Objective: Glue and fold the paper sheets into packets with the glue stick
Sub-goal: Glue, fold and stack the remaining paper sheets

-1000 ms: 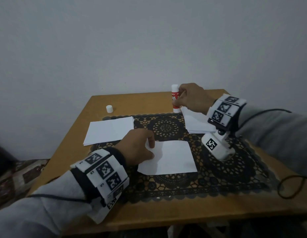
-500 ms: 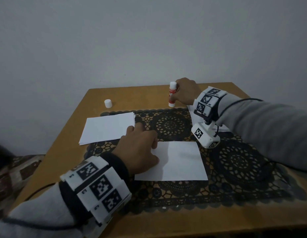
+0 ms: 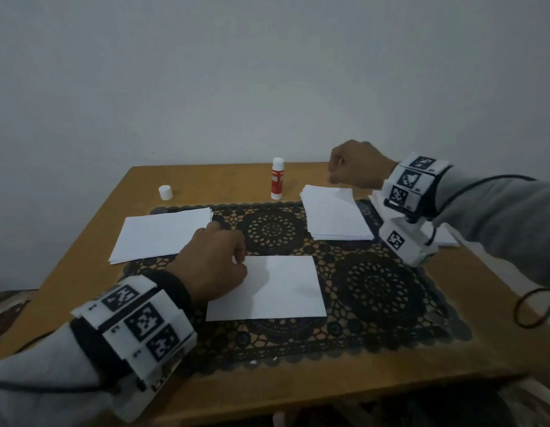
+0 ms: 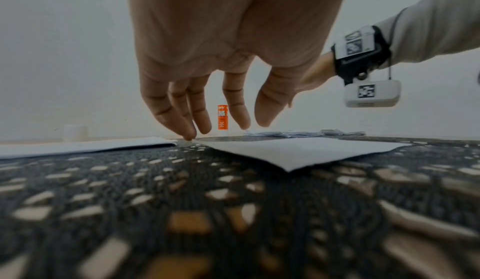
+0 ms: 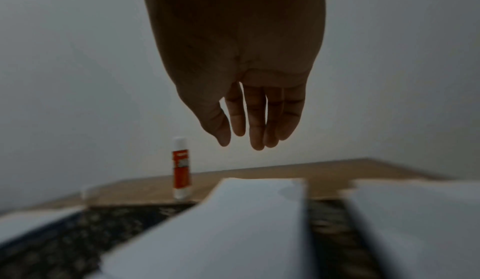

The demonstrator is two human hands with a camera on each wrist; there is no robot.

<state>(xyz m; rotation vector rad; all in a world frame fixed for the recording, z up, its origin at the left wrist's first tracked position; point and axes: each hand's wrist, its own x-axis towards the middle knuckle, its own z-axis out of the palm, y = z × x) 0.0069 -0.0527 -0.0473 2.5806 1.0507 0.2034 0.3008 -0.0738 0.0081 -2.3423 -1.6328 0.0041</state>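
Observation:
A single white sheet (image 3: pixel 273 288) lies flat on the dark lace mat (image 3: pixel 381 291) in the middle of the table. My left hand (image 3: pixel 218 260) hovers over its left edge, fingers (image 4: pixel 187 127) relaxed and pointing down, one tip touching the sheet's far corner (image 4: pixel 298 150). The red and white glue stick (image 3: pixel 277 178) stands upright and uncapped at the back of the table, also visible as the glue stick (image 5: pixel 180 168). My right hand (image 3: pixel 357 166) hangs empty in the air to its right, fingers (image 5: pixel 257 123) loose.
A paper stack (image 3: pixel 163 232) lies at the left, another stack (image 3: pixel 335 215) at the right, with more sheets (image 5: pixel 420 222) beyond it. The glue cap (image 3: pixel 165 192) stands at the back left. A black cable loop (image 3: pixel 535 306) lies near the table's right edge.
My right hand let go of the glue stick, which now stands alone, and moved right and up. My left hand stayed at the sheet's left edge.

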